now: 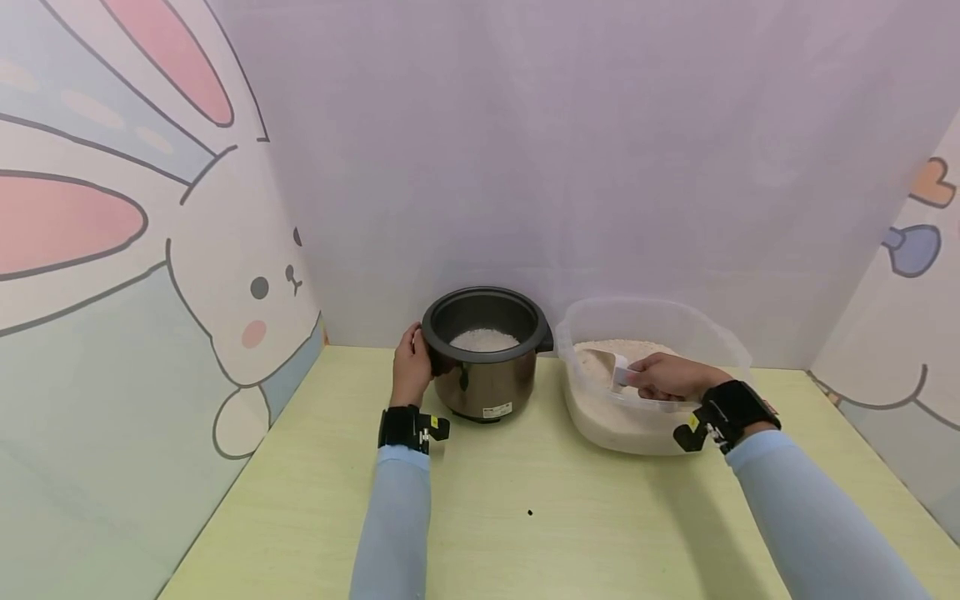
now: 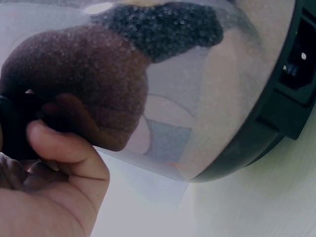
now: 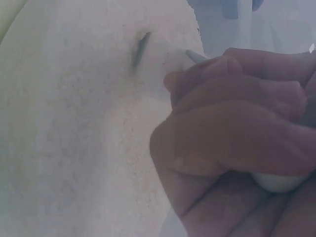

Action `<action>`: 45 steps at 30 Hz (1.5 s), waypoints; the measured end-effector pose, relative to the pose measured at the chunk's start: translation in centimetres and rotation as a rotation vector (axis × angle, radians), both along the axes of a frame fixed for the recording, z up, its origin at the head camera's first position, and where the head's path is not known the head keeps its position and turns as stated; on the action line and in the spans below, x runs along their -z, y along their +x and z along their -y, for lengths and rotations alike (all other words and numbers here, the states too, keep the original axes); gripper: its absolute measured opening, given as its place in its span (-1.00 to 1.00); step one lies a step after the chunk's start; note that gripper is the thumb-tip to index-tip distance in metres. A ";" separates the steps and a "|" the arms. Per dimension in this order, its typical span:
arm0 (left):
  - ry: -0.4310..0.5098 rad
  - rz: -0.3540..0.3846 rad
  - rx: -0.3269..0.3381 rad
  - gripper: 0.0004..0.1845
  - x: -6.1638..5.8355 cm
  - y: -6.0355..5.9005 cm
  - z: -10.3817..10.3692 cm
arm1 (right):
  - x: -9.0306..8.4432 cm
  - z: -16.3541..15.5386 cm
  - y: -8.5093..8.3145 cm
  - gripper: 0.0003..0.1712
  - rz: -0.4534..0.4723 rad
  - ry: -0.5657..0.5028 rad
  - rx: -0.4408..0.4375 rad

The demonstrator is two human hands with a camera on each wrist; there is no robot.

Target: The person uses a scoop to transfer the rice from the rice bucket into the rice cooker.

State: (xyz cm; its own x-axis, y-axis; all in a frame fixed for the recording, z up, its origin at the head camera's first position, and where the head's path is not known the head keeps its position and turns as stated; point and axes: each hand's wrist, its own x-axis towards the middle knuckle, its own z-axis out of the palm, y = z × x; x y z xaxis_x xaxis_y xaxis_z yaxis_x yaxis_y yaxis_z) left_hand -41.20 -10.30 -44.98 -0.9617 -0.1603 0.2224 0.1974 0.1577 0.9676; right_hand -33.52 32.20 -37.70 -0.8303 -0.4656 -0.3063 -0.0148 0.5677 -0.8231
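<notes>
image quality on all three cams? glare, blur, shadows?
Head: fairly even light, soft shadow below the right arm on the table; left wrist: the rice cooker's glossy side mirrors the left hand, small bright glare at top; right wrist: hazy, low contrast, rice and right hand soft.

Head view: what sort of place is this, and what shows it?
Likely a screened-off tabletop workspace, perhaps a staged one: a pale backdrop stands behind the table, and a rabbit-print wall flanks it.
</notes>
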 end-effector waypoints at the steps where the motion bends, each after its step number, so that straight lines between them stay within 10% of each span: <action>1: 0.001 0.002 0.000 -0.49 0.0 0.0 0.0 | 0.0 0.0 0.0 -0.61 0.004 -0.009 0.003; 34: 0.022 0.036 -0.012 -0.48 0.0 0.0 -0.1 | 0.1 -1.2 -0.2 -0.63 0.196 -0.426 0.008; 45: 0.015 0.026 -0.005 -0.48 -0.1 0.1 0.0 | -0.4 -0.7 0.1 -0.55 0.196 -0.504 0.187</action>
State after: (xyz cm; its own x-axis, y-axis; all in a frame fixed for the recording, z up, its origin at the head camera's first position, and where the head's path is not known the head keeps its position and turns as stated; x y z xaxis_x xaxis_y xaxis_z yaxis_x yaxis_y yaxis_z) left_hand -41.07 -10.30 -44.89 -0.9663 -0.1679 0.1952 0.1719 0.1438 0.9746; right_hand -33.42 32.89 -37.33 -0.8626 -0.4448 -0.2410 0.2287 0.0821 -0.9700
